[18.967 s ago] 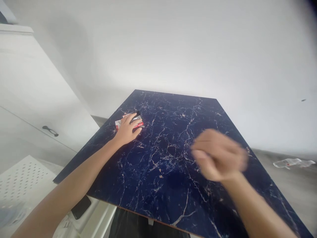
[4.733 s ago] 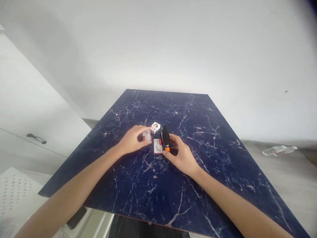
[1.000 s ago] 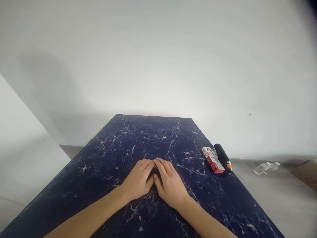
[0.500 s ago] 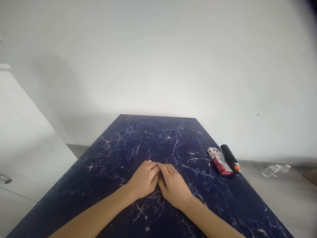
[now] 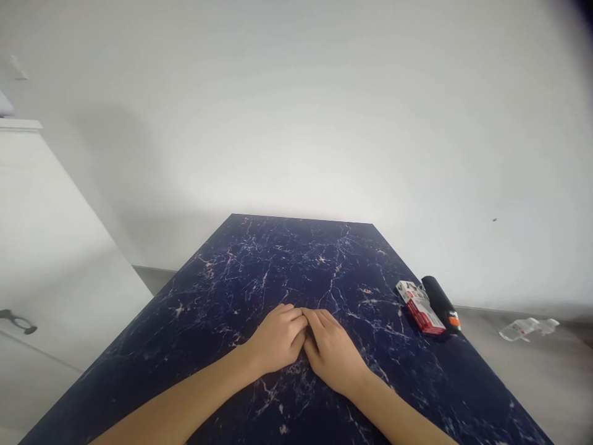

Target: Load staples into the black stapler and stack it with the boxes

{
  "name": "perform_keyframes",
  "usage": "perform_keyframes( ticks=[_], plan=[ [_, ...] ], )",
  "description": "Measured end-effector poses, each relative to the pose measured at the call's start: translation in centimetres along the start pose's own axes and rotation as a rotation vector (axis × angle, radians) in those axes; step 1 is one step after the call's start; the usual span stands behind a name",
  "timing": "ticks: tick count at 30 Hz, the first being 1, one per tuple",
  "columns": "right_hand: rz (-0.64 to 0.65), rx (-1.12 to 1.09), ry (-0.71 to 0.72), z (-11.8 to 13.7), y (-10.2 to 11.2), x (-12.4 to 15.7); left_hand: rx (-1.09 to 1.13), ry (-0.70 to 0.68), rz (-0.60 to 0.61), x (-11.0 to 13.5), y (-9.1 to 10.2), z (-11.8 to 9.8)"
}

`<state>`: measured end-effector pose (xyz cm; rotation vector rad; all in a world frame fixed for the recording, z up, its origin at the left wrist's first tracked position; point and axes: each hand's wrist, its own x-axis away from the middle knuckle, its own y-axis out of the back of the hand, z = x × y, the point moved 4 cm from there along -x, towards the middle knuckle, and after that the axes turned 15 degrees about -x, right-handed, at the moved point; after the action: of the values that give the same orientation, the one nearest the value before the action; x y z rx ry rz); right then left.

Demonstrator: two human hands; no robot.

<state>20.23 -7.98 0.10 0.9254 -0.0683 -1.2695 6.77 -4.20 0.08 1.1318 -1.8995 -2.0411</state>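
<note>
My left hand [image 5: 281, 338] rests on the dark blue marble-patterned table [image 5: 296, 259], with its fingers curled together. Against its fingertips lies my right hand [image 5: 334, 349], its fingers also bent and pressed side by side. The two hands meet at the fingers and form a peak pointing away from me. I see no object in or between them, though the undersides of the palms are hidden.
Near the table's right edge lie a red and white box [image 5: 420, 308] and a black cylinder [image 5: 440, 303] with an orange mark. Clear plastic bottles [image 5: 528, 329] are on the floor at right. A white cabinet [image 5: 55, 235] stands at left, and a pale wall [image 5: 296, 111] rises behind.
The whole view has shifted, so the table and items appear slightly further right and more of the cabinet shows. My hands stay together in the same pose.
</note>
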Motion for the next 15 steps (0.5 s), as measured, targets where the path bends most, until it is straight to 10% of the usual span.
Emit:
perform_keyframes(
  ticks=[15],
  plan=[
    [0.016, -0.018, -0.009, -0.13, 0.02, -0.13, -0.006, -0.022, 0.017, -0.06, -0.18, -0.04]
  ],
)
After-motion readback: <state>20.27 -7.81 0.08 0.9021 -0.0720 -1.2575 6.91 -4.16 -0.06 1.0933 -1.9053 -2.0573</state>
